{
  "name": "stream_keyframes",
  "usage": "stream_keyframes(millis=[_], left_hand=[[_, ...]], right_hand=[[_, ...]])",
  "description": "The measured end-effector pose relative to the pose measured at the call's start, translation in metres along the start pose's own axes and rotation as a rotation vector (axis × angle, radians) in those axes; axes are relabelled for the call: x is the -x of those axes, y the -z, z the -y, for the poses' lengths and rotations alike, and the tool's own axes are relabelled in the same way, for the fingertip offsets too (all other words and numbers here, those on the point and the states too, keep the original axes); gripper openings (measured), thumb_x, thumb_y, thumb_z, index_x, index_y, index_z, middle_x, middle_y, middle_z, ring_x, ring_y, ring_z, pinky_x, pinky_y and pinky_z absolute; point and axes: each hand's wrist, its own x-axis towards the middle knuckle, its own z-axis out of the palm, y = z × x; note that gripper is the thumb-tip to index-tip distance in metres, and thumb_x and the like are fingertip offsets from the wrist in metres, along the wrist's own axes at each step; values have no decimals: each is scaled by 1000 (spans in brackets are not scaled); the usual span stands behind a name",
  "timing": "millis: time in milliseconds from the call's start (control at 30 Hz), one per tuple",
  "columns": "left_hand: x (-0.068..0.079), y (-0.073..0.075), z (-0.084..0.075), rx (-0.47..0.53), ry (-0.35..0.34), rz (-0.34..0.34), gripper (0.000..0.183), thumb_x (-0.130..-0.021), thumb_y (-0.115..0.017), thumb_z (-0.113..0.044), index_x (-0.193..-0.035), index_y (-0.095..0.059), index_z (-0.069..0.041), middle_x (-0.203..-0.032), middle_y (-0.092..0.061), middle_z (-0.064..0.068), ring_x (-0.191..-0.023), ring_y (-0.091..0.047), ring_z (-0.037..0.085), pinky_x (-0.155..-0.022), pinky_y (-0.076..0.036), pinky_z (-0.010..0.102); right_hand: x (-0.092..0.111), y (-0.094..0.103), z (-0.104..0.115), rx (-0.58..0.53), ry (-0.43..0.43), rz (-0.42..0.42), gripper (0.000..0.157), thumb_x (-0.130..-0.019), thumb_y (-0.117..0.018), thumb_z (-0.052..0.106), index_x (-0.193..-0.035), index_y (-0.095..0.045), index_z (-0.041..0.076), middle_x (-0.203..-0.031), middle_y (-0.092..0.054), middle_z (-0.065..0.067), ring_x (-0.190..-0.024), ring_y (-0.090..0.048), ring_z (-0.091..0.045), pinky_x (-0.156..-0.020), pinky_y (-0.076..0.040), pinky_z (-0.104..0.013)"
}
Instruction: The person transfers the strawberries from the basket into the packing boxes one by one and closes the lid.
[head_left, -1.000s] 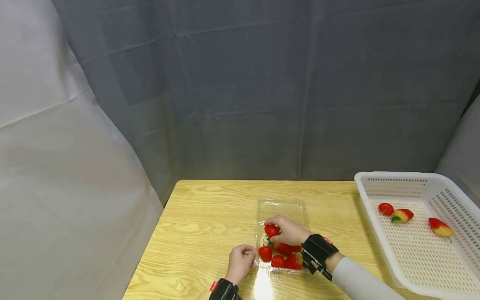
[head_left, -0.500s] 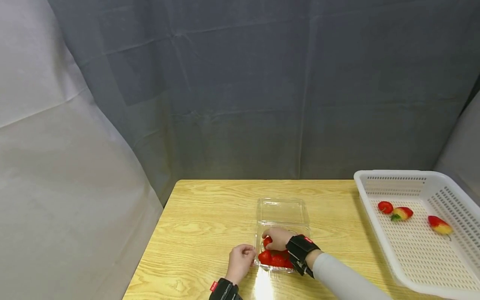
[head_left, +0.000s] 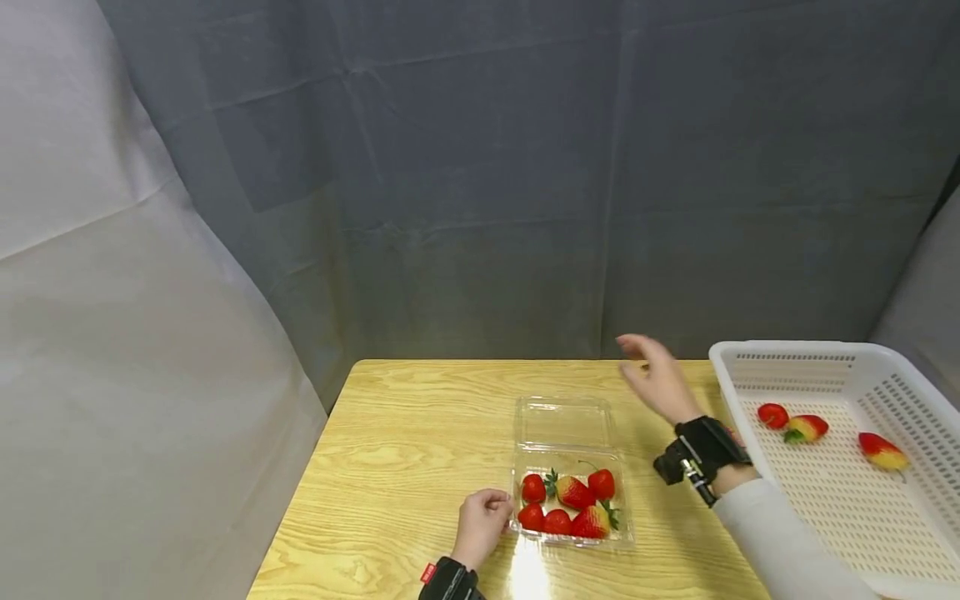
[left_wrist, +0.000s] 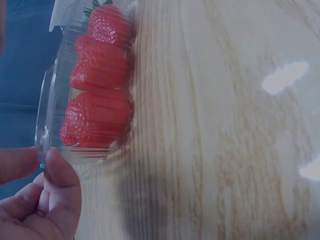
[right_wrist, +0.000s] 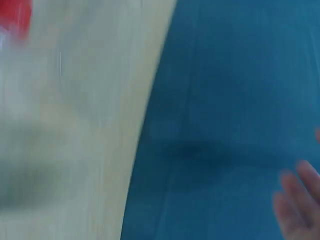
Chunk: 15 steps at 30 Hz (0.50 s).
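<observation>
The left hand [head_left: 480, 521] is stationed at the near-left side of the clear container [head_left: 555, 542] on the wooden surface [head_left: 405, 450]. Its fingers [left_wrist: 17, 165] are closed to the thickness of the plastic, thumb and index finger pinching the edge. Caution: excess pressure may flex the thin wall; a sideways pull may tip the container.

The lid [head_left: 566, 421] lies folded back at the far side. 6 red fruits [head_left: 574, 492] sit in the base, with gaps between several of them; a knock may therefore set them rolling. Crowding would probably leave leaves or stems protruding and obstruct the lid.

The right hand [head_left: 660, 379] hangs above the surface between container and basket, thumb and fingers spread wide, holding nothing. A low sweep may strike the lid. The black wrist unit [head_left: 711, 450] may snag the basket rim.

The white basket [head_left: 885, 521] contains 3 fruits [head_left: 883, 452]: 2 just beside each other, 1 apart. An off-centre grip may displace the neighbouring piece.
</observation>
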Motion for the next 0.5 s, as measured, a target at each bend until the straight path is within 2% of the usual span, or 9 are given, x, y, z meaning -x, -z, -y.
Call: stream_keyframes(millis=[67, 100, 133, 200, 267, 367, 500], left_hand=[[0, 1, 0, 0, 1, -3, 10, -81, -63, -1, -87, -64, 8, -67, -58, 4, -53, -56, 11, -46, -48, 19], [0, 1, 0, -2, 4, -4, 10, -81, -63, -1, -87, -64, 7, -67, -58, 4, -52, -56, 11, -45, -48, 18], [1, 1, 0, -6, 5, -7, 10, -81, -63, -1, -87, -64, 7, -67, -58, 4, -52, -55, 10, -45, -47, 18], [1, 1, 0, -8, 6, -7, 10, -81, -63, -1, -86, -65, 7, -67, -58, 4, -51, -54, 8, -45, -47, 17], [1, 1, 1, -12, 6, -7, 10, -82, -63, -2, -86, -65, 7, -66, -58, 3, -51, -53, 7, -45, -47, 17], [1, 1, 1, -15, 4, -5, 10, -82, -63, -2, -86, -65, 6, -66, -58, 2, -51, -53, 6, -45, -47, 17], [2, 3, 3, -20, -3, 1, 11, -82, -63, -3, -86, -65, 6, -66, -58, 2, -51, -53, 6, -45, -47, 17]], right_hand=[[-2, 29, -23, 82, -53, -167, 35, -87, -52, 1, -121, -48, -5, -112, -49, -27, -101, -47, -42, -82, -39, -52], [-1, 43, -34, 115, -87, -220, 35, -87, -50, 0, -121, -48, -7, -113, -48, -29, -102, -45, -43, -83, -37, -53], [2, 55, -46, 146, -128, -242, 36, -87, -48, 1, -122, -46, -8, -113, -45, -31, -102, -43, -45, -83, -36, -54], [9, 77, -68, 211, -210, -230, 37, -87, -46, 2, -123, -44, -9, -114, -42, -34, -103, -39, -48, -82, -34, -57], [18, 95, -91, 264, -280, -162, 40, -87, -45, 4, -125, -41, -10, -115, -39, -38, -102, -37, -51, -80, -33, -60], [32, 114, -121, 347, -353, -5, 44, -86, -44, 5, -125, -36, -13, -114, -35, -43, -100, -35, -56, -79, -33, -65], [52, 126, -150, 416, -387, 188, 46, -81, -47, 4, -121, -36, -16, -112, -36, -47, -96, -39, -59, -77, -37, -65]])
